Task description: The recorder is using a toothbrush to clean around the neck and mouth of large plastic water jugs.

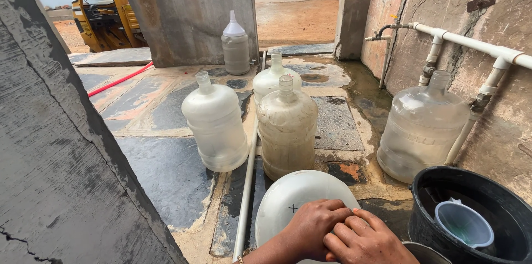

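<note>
At the bottom centre, left hand [310,228] and right hand [363,239] press curled fingers onto an overturned white jug [288,197]; no clear grip shows.

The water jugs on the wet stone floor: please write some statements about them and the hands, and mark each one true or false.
1. Both hands, left hand and right hand, rest on the nearest jug's base. True.
2. The black tub holds a red mug. False: it holds a pale plastic jug.
3. One jug stands under the white wall pipes. True.
4. The farthest jug has no cap. False: a white cone-shaped cap sits on it.
5. A red hose lies on the floor. True.
</note>
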